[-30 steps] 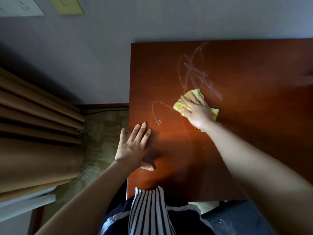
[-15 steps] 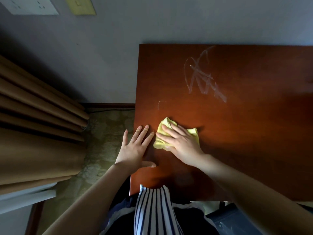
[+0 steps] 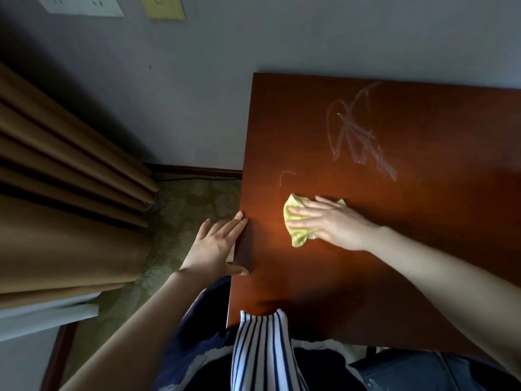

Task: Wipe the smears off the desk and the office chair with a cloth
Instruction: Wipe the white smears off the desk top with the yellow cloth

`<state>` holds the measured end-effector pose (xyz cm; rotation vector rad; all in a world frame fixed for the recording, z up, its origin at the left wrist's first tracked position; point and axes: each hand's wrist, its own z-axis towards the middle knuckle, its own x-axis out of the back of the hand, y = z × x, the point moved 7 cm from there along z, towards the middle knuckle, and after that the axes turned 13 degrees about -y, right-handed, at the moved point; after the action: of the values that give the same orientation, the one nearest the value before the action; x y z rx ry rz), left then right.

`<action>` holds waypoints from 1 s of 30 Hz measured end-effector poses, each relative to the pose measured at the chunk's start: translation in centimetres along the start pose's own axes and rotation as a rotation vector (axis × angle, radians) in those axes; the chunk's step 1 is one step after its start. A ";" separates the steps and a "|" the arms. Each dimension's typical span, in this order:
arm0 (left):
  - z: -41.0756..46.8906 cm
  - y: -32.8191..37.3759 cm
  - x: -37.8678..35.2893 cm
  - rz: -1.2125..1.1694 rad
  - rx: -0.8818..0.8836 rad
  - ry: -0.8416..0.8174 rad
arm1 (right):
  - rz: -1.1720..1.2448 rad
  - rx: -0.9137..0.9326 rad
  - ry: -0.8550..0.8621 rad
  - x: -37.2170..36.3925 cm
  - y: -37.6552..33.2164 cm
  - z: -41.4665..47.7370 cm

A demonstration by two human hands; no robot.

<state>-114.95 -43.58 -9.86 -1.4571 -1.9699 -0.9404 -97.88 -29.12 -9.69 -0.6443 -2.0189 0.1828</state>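
A reddish-brown wooden desk (image 3: 408,263) fills the right side. A large whitish scribble smear (image 3: 358,134) marks its far middle, and a small curved smear (image 3: 284,177) lies nearer the left edge. My right hand (image 3: 329,221) presses flat, fingers straight, on a crumpled yellow cloth (image 3: 296,232) just below the small smear. My left hand (image 3: 214,246) rests open over the desk's left edge, fingertips and thumb touching the wood. No office chair shows.
Tan curtains (image 3: 64,193) hang at the left over a patterned carpet (image 3: 186,210). A grey wall (image 3: 197,80) with a socket plate (image 3: 81,4) and a yellow plate (image 3: 163,7) stands behind the desk. Striped clothing (image 3: 262,351) is at the near edge.
My right hand swept the cloth from under the big scribble down and left, erasing most of the curved smear, then shifted slightly right. My left hand slid left, out to the desk's edge.
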 end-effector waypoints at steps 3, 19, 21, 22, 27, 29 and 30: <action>0.1 -0.7 0.9 -0.002 -0.001 0.018 | -0.036 -0.054 0.011 2.4 1.3 2.4; 0.2 -0.6 0.7 0.039 0.007 -0.067 | 0.034 -0.314 0.181 1.7 -1.8 5.1; 0.1 -0.6 0.7 0.044 -0.001 -0.065 | 0.014 -0.251 0.181 -0.1 -3.7 3.7; 0.1 -0.6 0.7 0.049 -0.005 -0.068 | 0.006 -0.222 0.171 -1.0 -4.6 3.1; 0.0 -0.6 0.4 0.069 -0.012 -0.083 | -0.020 -0.077 0.127 -4.3 -7.8 0.3; -0.1 -0.5 0.1 0.100 -0.003 -0.083 | -0.040 0.003 0.075 -5.3 -8.4 -0.7; -0.1 -0.4 0.1 0.116 0.006 -0.078 | -0.044 0.038 0.048 -5.7 -8.4 -1.1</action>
<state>-115.37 -43.74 -9.82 -1.6080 -1.9179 -0.8386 -97.79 -39.32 -10.22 -0.5740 -1.9772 0.1778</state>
